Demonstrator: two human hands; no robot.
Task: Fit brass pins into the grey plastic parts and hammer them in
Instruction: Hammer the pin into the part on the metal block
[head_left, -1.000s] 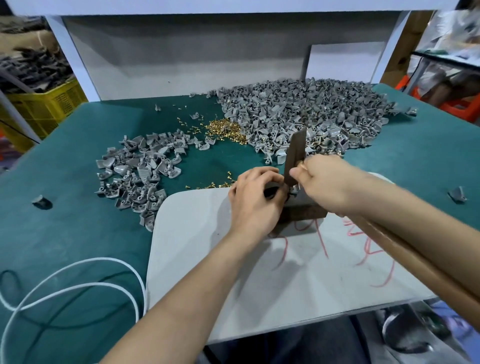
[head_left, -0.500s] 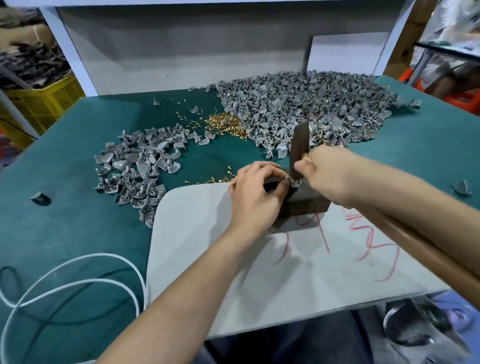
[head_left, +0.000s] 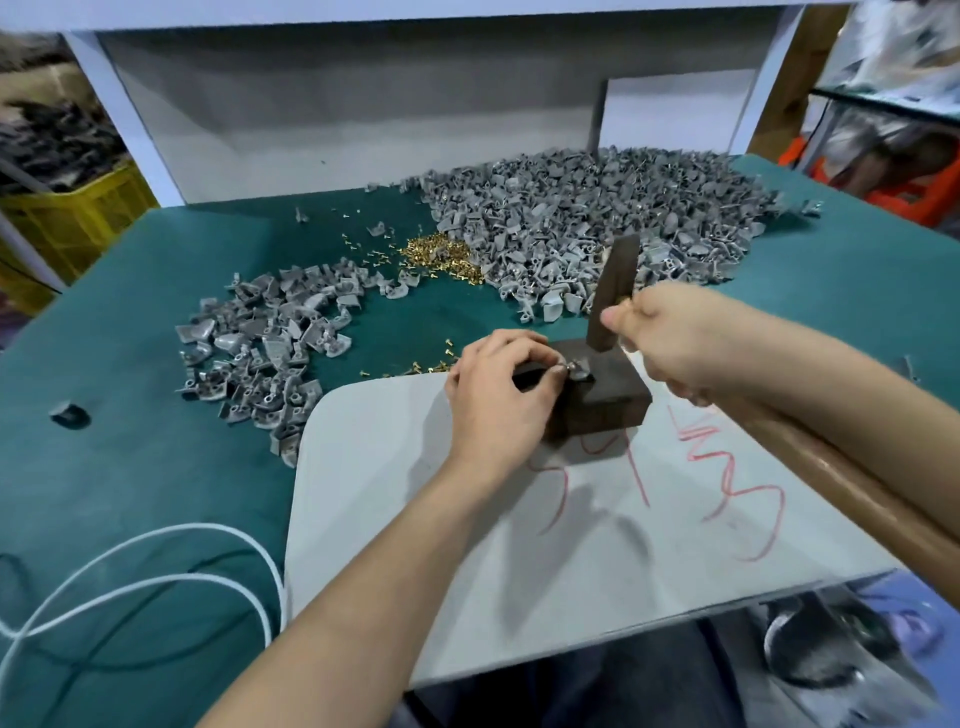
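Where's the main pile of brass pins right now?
In the head view, the pin pile lies on the green table beyond the left hand, against the left edge of the big grey-parts heap.

Body in view: two hands, two forearms, part of a lap.
Left hand (head_left: 498, 395) bare; left forearm (head_left: 363, 597) bare down to the picture's bottom edge.
Right hand (head_left: 670, 338) bare; right forearm (head_left: 831, 395) bare out to the right edge.
Lap: dark grey cloth (head_left: 571, 691) below the bench's near edge; garment type unclear.
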